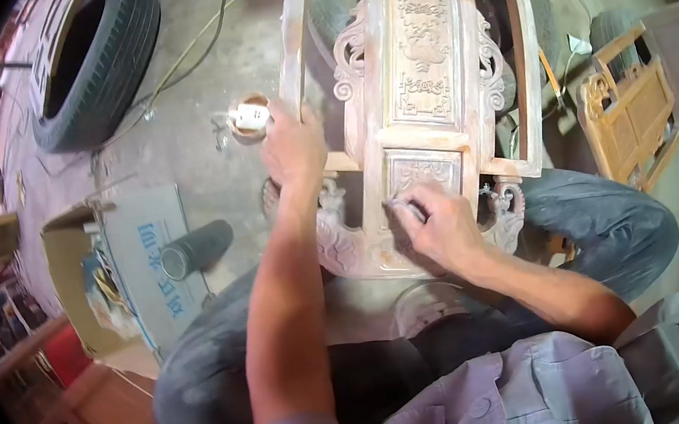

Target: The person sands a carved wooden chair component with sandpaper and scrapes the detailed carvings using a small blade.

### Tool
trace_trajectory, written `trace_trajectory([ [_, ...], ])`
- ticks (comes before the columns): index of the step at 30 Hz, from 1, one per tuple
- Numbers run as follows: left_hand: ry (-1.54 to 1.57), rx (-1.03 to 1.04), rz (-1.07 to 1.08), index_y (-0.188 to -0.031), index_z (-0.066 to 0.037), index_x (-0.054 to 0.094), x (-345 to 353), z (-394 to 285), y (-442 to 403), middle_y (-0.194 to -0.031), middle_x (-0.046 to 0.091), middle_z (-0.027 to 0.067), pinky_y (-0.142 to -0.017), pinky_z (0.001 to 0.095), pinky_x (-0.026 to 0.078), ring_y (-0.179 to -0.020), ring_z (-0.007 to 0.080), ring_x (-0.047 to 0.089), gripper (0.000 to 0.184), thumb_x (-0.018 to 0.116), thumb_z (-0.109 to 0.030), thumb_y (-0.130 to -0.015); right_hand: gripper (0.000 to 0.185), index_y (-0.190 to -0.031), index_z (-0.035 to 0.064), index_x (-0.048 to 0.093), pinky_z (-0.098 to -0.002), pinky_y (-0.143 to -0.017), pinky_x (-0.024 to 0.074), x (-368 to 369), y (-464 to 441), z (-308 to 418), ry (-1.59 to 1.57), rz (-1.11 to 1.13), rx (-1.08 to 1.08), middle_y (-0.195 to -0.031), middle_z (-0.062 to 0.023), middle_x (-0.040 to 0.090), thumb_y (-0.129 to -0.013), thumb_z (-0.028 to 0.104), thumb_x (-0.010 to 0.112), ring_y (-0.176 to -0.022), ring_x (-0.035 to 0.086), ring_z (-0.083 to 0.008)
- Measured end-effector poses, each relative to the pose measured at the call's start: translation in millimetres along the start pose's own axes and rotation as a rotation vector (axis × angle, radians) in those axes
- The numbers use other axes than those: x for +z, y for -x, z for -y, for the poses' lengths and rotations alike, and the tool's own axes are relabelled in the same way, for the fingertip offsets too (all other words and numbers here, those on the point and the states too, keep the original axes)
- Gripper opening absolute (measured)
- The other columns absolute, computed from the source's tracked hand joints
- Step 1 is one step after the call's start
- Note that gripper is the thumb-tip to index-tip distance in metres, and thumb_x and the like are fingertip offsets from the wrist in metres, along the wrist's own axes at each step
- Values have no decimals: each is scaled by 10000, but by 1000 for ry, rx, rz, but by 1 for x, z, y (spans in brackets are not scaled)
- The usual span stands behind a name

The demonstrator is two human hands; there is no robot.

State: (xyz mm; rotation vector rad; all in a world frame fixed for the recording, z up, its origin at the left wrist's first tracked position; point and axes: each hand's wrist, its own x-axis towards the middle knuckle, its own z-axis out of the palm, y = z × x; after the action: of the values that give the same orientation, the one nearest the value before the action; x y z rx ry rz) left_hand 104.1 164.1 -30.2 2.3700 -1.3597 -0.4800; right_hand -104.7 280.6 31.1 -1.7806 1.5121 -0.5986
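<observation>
A carved wooden chair back covered in pale dust lies between my knees, with relief patterns on its panels and scrollwork along its sides. My left hand is closed around its left side rail; the fingertips are partly hidden. Over the lower carved panel, my right hand is pinched on a small greyish piece that looks like folded sandpaper. It touches the panel's left border.
Left of the chair back, a white block-like item sits on a round brown thing. A cardboard box, a dark cylinder and a tire are on the left. Another wooden frame stands at right.
</observation>
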Motion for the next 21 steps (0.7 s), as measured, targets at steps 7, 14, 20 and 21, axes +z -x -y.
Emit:
trace_trajectory([
  [7, -55, 21, -11, -1329, -25, 516, -7, -9, 5, -1131, 704, 284, -876, 563, 534, -994, 488, 697, 494, 579, -405, -1019, 216, -1041, 49, 732, -474, -813, 548, 27, -23, 15, -181, -235, 453, -1015, -224, 729, -917, 224, 705, -911, 708, -415],
  [14, -44, 38, -20, -1259, -39, 529, -8, -9, 7, -1087, 716, 275, -872, 554, 532, -982, 471, 704, 434, 590, -400, -1026, 155, -933, 44, 676, -516, -781, 536, 49, -15, 4, -99, -390, 269, -966, -237, 700, -898, 193, 698, -844, 678, -444],
  [20, -65, 39, -45, -1254, -37, 526, -5, -7, 7, -1065, 717, 277, -855, 565, 531, -964, 479, 703, 420, 594, -383, -1027, 164, -940, 29, 694, -514, -775, 539, 43, -19, 5, -179, -265, 386, -945, -234, 703, -892, 186, 708, -855, 689, -441],
  [21, -60, 37, -39, -1254, -37, 526, -4, -5, 7, -1064, 717, 277, -855, 565, 531, -964, 480, 703, 419, 593, -383, -1028, 164, -936, 29, 694, -512, -771, 540, 44, -17, 5, -172, -281, 347, -944, -235, 703, -892, 186, 707, -850, 689, -442],
])
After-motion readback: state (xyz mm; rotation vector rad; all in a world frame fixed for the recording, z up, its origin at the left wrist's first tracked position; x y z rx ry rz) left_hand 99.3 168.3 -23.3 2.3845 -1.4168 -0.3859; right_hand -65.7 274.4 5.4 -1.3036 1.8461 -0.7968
